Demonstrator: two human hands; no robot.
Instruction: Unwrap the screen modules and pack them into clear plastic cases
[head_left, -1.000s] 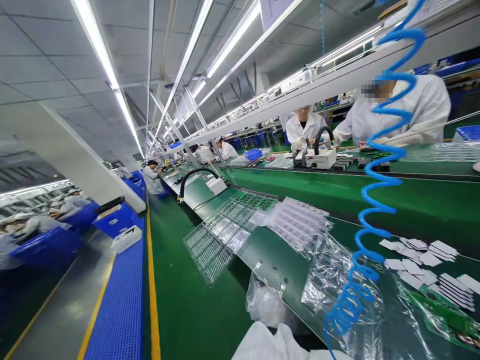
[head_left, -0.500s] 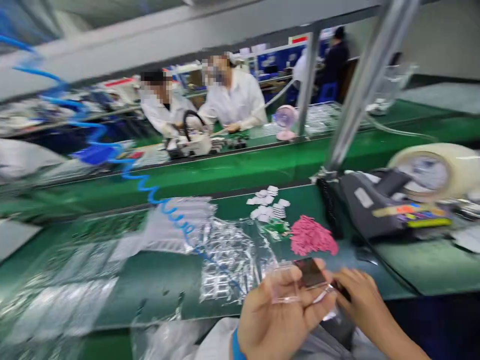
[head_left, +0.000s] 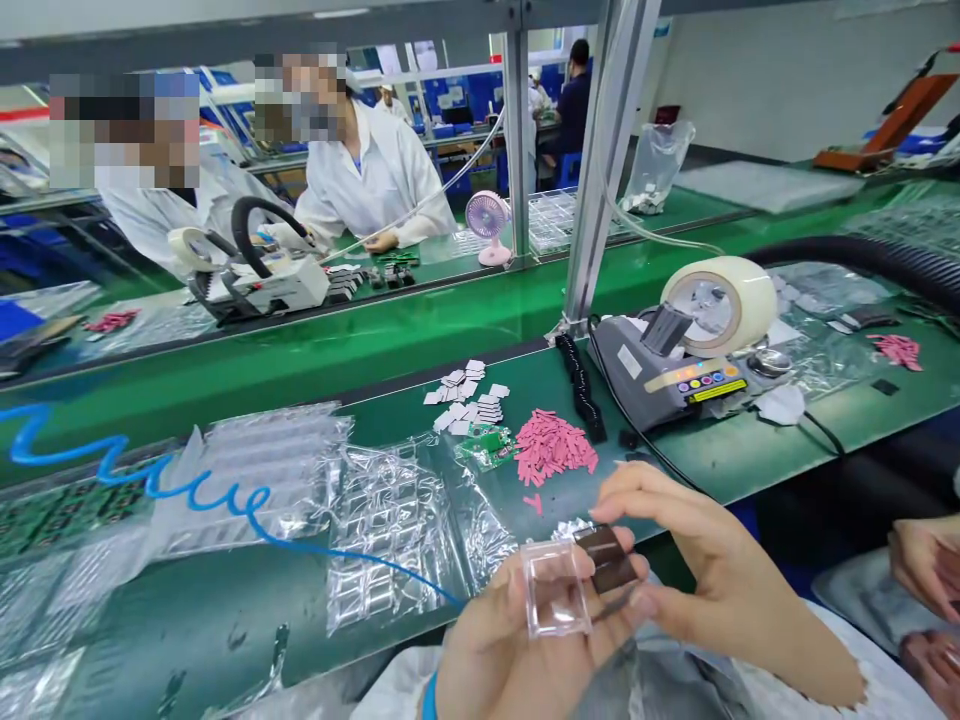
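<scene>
My left hand (head_left: pixel 517 635), with a blue band at its wrist, is closed around a clear square plastic case (head_left: pixel 556 590). Beside the case a small dark rectangular panel (head_left: pixel 606 558) rests against the fingers of that hand. From the right, my right hand (head_left: pixel 705 585) has its index finger and thumb at the panel's edges, closed about it. Just beyond the hands lie small white pieces (head_left: pixel 574 528) and a heap of pink strips (head_left: pixel 553 447). A bag of clear cases (head_left: pixel 394 530) lies to the left.
White squares (head_left: pixel 461 400) and green circuit boards (head_left: pixel 486 445) lie behind the bag. A tape dispenser (head_left: pixel 637 370) stands at right. A blue coiled hose (head_left: pixel 202 495) crosses the left side. Another person's hands (head_left: pixel 930 570) are at the right edge; co-workers in white sit across the bench.
The view has swung right and steadied. My right hand has moved up, its index finger now at the top of the dark panel. My left hand still holds the clear case.
</scene>
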